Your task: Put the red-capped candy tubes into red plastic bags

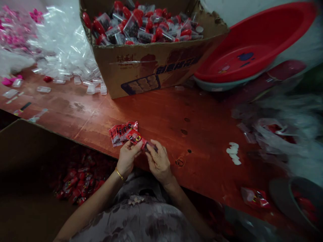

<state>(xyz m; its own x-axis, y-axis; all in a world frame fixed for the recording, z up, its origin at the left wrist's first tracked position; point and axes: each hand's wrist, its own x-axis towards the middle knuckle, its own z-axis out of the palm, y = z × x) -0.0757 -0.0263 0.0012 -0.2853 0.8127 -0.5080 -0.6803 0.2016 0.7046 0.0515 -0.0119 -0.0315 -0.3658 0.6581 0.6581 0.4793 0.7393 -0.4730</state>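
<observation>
My left hand (127,158), with a gold bangle at the wrist, is closed on the near edge of a small red printed packet (137,137). My right hand (159,161) pinches the other end of the packet, where a dark, partly hidden piece shows between the fingers; I cannot make out what it is. Just beyond my left hand, a fanned stack of similar red packets (118,133) lies on the reddish-brown table (156,111).
Behind stands a cardboard box (151,67) of clear tubes with red caps. Clear tubes (68,50) heap at left. Red basins (252,50) lean at right. White pieces (234,153) lie on the table. Below left, an open carton (22,141) holds filled red packets (80,181).
</observation>
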